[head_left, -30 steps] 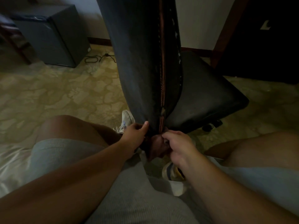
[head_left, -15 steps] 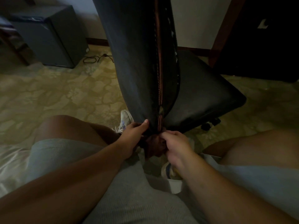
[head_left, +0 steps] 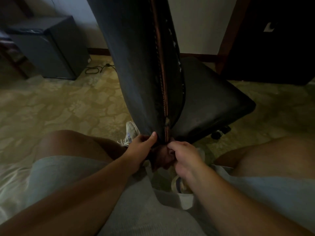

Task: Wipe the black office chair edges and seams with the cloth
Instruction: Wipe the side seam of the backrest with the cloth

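Note:
The black office chair (head_left: 133,65) stands right in front of me, its tall backrest seen edge-on with a brown stitched seam (head_left: 162,68) running down it. The seat (head_left: 213,101) spreads to the right. My left hand (head_left: 141,147) grips the bottom of the backrest's edge, thumb pressed on the dark cover. My right hand (head_left: 185,156) holds a dark brownish cloth (head_left: 162,157) bunched at the lower end of the seam, just beside my left hand. Part of the cloth is hidden by my fingers.
I sit low with bare knees either side of the chair and pale sneakers (head_left: 130,133) on the patterned floor (head_left: 68,106). A grey cabinet (head_left: 49,46) stands at back left with a black cable (head_left: 97,68) beside it. Dark furniture (head_left: 272,40) fills the back right. A chair caster (head_left: 220,132) shows under the seat.
Both hands have stayed at the bottom of the seam. The right hand and cloth shifted only slightly against the seam's lower end; the view drifted a little.

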Tool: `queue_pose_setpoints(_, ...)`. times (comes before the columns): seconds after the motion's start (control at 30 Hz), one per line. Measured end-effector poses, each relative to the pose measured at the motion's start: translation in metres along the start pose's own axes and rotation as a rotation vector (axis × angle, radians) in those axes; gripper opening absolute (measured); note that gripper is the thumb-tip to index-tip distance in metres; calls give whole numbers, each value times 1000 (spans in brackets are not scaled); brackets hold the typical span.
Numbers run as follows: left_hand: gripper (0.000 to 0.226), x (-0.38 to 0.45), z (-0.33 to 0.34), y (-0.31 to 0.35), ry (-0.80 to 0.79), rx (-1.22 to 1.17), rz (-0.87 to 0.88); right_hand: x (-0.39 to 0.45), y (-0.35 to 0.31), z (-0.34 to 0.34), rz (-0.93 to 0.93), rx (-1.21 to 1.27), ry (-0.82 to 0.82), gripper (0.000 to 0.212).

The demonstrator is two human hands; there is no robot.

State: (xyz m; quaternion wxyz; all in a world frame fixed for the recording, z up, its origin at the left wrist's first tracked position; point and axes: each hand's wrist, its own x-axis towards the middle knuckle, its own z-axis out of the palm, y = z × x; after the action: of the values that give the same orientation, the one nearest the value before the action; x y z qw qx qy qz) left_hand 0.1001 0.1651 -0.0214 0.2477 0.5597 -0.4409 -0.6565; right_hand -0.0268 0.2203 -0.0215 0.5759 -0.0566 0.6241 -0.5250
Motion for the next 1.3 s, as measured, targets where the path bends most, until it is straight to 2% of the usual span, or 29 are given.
queue_pose_setpoints(0.13, 33, 1, -2, -1, 65, 49, 10, -5, -4, 0, -9, 28, -35, 14)
queue_pose_setpoints(0.23, 32, 0, 0, 0, 53, 23, -6, -7, -4, 2, 20, 68, -11, 24)
queue_pose_setpoints(0.53, 45, 3, -1, -3, 51, 35, -4, -17, -6, 1, -16, 90, -9, 18)
queue_pose_setpoints(0.77, 33, 2, 0, -2, 67, 62, 21, -23, -6, 3, -99, 7, 8, 9)
queue_pose_setpoints(0.97, 34, 2, -2, -3, 68, 86, 32, -32, -8, 6, -123, -1, 23, 6)
queue_pose_setpoints(1.07, 56, 3, -3, -1, 75, 116, 38, -37, -11, 6, -134, -11, -8, 6)
queue_pose_setpoints(1.1, 57, 3, -4, -1, 80, 120, 27, -37, -10, 6, -128, -9, -2, 6)
queue_pose_setpoints(1.2, 42, 4, -3, -3, 85, 115, 15, -39, -9, 6, -120, -10, 17, 7)
queue_pose_setpoints(1.3, 46, 2, -2, -2, 76, 97, 31, -44, -12, 6, -191, -82, -2, 7)
